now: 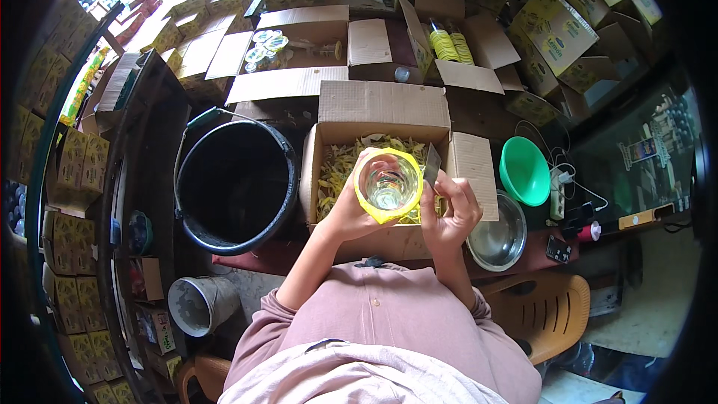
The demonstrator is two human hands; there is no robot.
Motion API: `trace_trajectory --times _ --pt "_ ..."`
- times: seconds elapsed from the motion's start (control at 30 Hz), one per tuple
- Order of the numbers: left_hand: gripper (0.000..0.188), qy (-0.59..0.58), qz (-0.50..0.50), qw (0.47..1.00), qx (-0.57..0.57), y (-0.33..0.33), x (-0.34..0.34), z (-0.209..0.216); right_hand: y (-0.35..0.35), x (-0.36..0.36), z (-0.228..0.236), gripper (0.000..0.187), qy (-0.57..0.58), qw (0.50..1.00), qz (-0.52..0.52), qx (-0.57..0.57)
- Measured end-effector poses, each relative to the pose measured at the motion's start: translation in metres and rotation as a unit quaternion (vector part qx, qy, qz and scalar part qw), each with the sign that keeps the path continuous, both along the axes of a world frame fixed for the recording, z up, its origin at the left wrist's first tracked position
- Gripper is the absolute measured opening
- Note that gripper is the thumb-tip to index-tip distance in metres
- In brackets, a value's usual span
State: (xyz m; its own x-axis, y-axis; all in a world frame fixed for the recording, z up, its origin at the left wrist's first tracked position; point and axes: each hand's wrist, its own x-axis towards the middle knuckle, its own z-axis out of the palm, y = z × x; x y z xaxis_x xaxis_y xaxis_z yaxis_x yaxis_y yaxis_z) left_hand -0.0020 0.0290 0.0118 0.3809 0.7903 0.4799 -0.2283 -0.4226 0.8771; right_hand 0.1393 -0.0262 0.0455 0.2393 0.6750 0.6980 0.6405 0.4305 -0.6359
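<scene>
My left hand (pixel 346 206) is closed around a clear plastic cup (pixel 390 193), whose inside faces up. A bright yellow, many-sided rim (pixel 383 217) runs round the cup's mouth. Pinched upright between the fingers of my right hand (pixel 452 213) is a flat grey blade (pixel 431 164), close beside the rim's right side; whether it touches the rim I cannot tell. Below both hands an open cardboard box (pixel 383 108) holds a heap of thin yellow strips (pixel 336 172). My hands and the cup hide part of the heap.
A large black bucket (pixel 280 142) stands left of the box. A green bowl (pixel 527 172) and a metal bowl (pixel 490 243) are on the right, near a white power strip (pixel 557 194). Behind, open cartons hold cups (pixel 265 49) and yellow-rimmed stacks (pixel 445 45). A grey pail (pixel 200 305) is lower left.
</scene>
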Motion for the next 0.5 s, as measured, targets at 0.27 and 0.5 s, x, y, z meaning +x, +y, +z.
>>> trace_trajectory --times 0.27,0.5 --pt "0.072 -0.013 -0.008 1.000 -0.014 0.0002 0.0006 0.0013 -0.0065 -0.0072 -0.0071 0.024 -0.018 0.999 -0.016 0.027" --pt "0.068 0.011 -0.024 1.000 0.016 0.0004 -0.0011 -0.0006 -0.0044 -0.0056 0.0003 0.028 -0.060 0.997 -0.035 0.038"
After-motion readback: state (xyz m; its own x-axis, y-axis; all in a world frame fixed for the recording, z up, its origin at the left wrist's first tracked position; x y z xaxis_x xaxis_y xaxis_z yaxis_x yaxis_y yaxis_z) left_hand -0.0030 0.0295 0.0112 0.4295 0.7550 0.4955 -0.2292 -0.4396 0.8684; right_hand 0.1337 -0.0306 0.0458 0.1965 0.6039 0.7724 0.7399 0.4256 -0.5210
